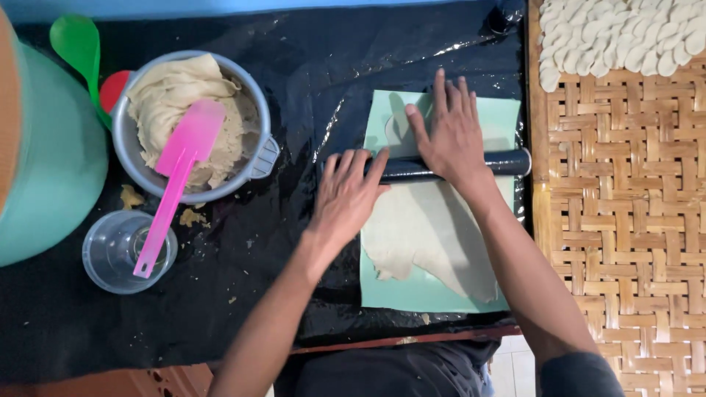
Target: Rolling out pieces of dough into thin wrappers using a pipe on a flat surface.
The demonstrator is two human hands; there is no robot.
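A black rolling pin [507, 162] lies across a pale green mat [423, 294] on black plastic sheeting. My left hand [346, 197] rests flat on the pin's left end, fingers spread. My right hand [450, 132] presses flat on the pin's middle, fingers pointing away from me. A thin flattened sheet of beige dough [430, 235] covers the mat on the near side of the pin, and a small part shows beyond it.
A grey pot [254, 88] of beige dough holds a pink spatula [180, 173] that leans over a clear plastic cup [110, 254]. A large teal container [51, 162] and a green spoon [77, 40] stand left. A woven bamboo tray [625, 206] at right carries several small white dough pieces [618, 33].
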